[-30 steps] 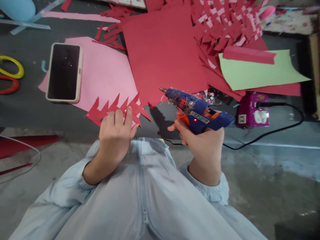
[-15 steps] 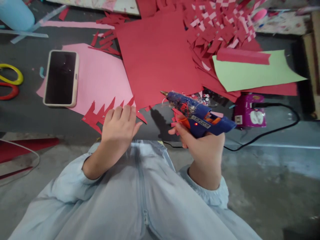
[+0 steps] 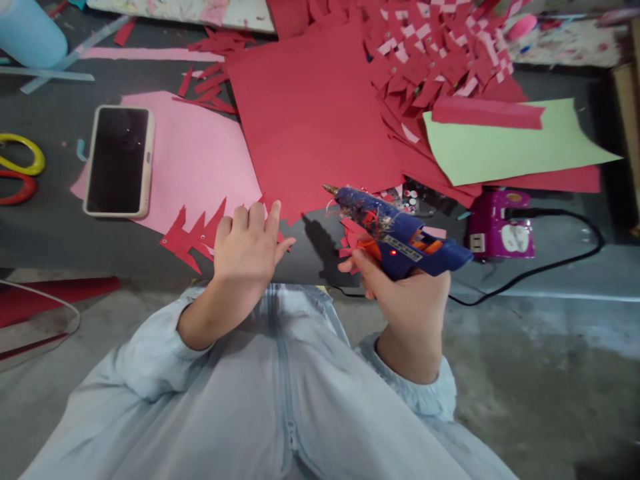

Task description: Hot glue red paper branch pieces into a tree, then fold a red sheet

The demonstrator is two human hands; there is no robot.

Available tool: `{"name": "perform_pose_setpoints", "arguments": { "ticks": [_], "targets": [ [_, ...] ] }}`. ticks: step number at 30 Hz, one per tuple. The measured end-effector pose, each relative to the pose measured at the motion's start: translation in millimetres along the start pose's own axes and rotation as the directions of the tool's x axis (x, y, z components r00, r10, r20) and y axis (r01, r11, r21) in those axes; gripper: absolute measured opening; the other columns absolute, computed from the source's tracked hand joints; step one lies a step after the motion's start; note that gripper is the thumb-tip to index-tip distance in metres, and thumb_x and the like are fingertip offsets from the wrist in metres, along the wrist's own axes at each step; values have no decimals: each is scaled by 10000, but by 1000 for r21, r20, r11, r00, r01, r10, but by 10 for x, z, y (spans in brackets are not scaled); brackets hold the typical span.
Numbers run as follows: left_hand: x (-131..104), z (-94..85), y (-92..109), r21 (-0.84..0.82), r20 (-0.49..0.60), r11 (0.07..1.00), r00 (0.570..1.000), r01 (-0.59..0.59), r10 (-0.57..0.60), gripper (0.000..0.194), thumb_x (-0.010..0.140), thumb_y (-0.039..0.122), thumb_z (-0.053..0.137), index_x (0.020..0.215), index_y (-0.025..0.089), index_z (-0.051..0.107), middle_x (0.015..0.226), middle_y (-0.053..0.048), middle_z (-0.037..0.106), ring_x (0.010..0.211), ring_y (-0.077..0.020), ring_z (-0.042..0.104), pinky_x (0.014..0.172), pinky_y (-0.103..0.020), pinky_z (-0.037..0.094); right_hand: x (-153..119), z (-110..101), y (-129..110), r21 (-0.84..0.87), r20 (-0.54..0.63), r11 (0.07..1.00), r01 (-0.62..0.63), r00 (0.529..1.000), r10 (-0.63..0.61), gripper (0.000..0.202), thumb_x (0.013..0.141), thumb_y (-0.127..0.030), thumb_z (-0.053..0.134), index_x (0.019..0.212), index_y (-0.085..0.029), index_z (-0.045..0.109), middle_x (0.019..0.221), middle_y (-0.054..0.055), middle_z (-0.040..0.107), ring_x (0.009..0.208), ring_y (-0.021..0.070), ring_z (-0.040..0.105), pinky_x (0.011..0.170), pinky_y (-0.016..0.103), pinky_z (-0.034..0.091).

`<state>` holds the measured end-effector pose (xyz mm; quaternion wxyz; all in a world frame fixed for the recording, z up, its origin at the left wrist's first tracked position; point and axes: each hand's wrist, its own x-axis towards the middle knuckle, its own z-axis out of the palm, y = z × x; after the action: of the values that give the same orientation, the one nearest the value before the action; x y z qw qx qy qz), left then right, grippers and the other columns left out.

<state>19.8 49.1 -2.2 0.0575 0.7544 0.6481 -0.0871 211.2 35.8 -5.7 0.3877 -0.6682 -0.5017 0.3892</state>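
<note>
My left hand (image 3: pixel 245 257) lies palm down over red zigzag-cut paper pieces (image 3: pixel 193 235) at the table's front edge, fingers apart and thumb out to the right. It covers part of the pieces, and whether it presses on them is hidden. In my right hand (image 3: pixel 407 293) is a blue hot glue gun (image 3: pixel 395 227), its nozzle pointing up and left over the lower edge of a large red paper sheet (image 3: pixel 320 120). A small red light glows on its side. Under the cut pieces, partly, lies a pink sheet (image 3: pixel 200 153).
A phone (image 3: pixel 120 160) rests on the pink sheet, with scissors (image 3: pixel 23 167) farther left. At right are a green sheet (image 3: pixel 515 147) and a purple box (image 3: pixel 501 223) with a black cord. Woven red-and-pink paper pieces (image 3: pixel 440 47) pile up at the back right.
My left hand has shifted slightly right, its index finger now apart from the others, uncovering more red cut paper. My right hand and the glue gun have barely moved.
</note>
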Motion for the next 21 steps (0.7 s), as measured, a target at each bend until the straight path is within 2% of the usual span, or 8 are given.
{"name": "perform_pose_setpoints", "arguments": {
  "ticks": [6, 8, 10, 13, 15, 21],
  "targets": [
    [26, -4, 13, 16, 5, 1000, 1000, 3, -3, 590, 955, 510, 491, 1485, 263, 416, 1224, -162, 589, 1073, -323, 549, 881, -445, 458, -6, -17, -22, 8, 8, 1000, -12, 1000, 12, 112, 729, -294, 734, 797, -218, 687, 595, 13, 717, 329, 125, 464, 337, 299, 404],
    [-2, -8, 22, 16, 7, 1000, 1000, -15, 14, 605, 951, 507, 502, 1495, 264, 399, 1243, -164, 584, 1103, -331, 542, 899, -453, 453, -10, -28, -15, 3, 6, 1000, -16, 1000, 16, 117, 733, -299, 731, 805, -215, 690, 602, 13, 719, 337, 127, 472, 344, 301, 413],
    [-39, -18, 45, 9, 25, 1000, 1000, -14, 14, 665, 953, 502, 504, 1518, 184, 357, 1248, -193, 581, 1138, -344, 536, 917, -450, 450, -11, -43, 1, -10, -1, 1000, -15, 1000, 15, 113, 738, -304, 732, 790, -214, 688, 607, 12, 720, 343, 124, 480, 348, 296, 419],
    [-72, -33, 95, 6, 66, 1000, 997, 26, -27, 783, 947, 515, 514, 1506, 5, 313, 1233, -254, 583, 1161, -363, 536, 944, -437, 447, -9, -62, 26, -24, -5, 1000, -11, 1000, 11, 113, 744, -311, 736, 745, -215, 677, 608, 9, 720, 348, 117, 486, 347, 283, 414],
    [-62, -40, 122, 10, 89, 999, 995, 50, -51, 794, 949, 517, 510, 1493, -28, 315, 1229, -263, 589, 1161, -368, 539, 944, -436, 451, -8, -68, 39, -23, -9, 1000, -5, 1000, 5, 114, 744, -306, 739, 735, -215, 671, 609, 5, 719, 352, 116, 489, 352, 280, 414],
    [35, -44, 140, -4, 89, 998, 994, 69, -68, 711, 955, 512, 499, 1522, 114, 339, 1264, -226, 580, 1140, -361, 549, 915, -454, 462, -10, -83, 77, -25, 1, 1000, 15, 1000, -15, 116, 771, -313, 723, 741, -218, 664, 603, 0, 712, 354, 111, 489, 370, 278, 415]
  ]
}}
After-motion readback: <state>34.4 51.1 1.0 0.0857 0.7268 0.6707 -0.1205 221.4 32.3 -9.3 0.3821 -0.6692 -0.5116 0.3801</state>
